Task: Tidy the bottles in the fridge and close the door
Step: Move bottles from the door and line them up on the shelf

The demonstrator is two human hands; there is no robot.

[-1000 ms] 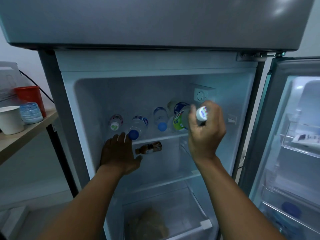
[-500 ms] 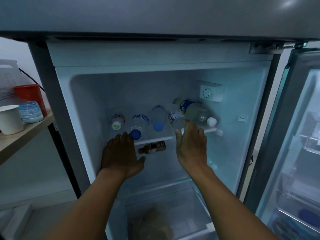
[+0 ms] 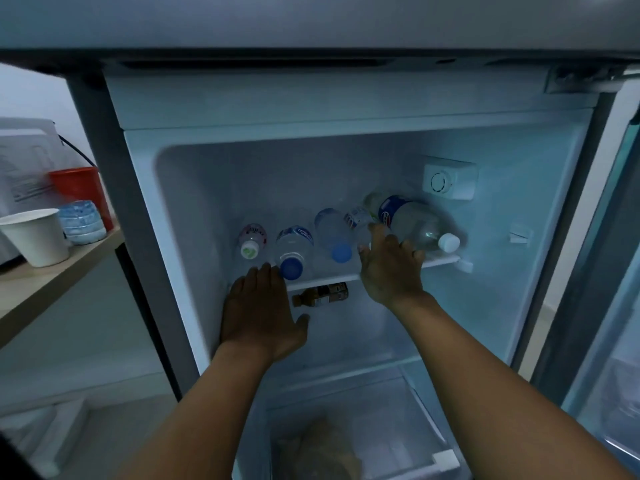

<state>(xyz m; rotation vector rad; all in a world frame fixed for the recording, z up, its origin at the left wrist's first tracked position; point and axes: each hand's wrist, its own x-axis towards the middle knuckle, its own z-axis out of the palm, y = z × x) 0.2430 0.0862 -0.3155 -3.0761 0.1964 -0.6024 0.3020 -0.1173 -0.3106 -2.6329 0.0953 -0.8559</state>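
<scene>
Inside the pale blue-white fridge (image 3: 214,209), clear bottles carry blue caps (image 3: 291,268), one green-marked white cap (image 3: 250,251) (its label pinkish) and a plain white cap (image 3: 449,242). Below them lies a brown bottle (image 3: 320,295). Left of the fridge stand a red bucket (image 3: 81,188) and a white cup (image 3: 36,237).

a pale wall (image 3: 31,95) is showing to the left, dim and bluish in the low light. a wooden counter (image 3: 52,282) is running along it, carrying a white paper cup (image 3: 36,237), a red bucket (image 3: 81,192) and a crushed clear plastic container (image 3: 81,221) just beside the cup. a white appliance (image 3: 24,164) is sitting behind them, with a dark cable (image 3: 74,150) trailing from it. below the counter, pale flooring (image 3: 104,427) is lying in shadow.
</scene>
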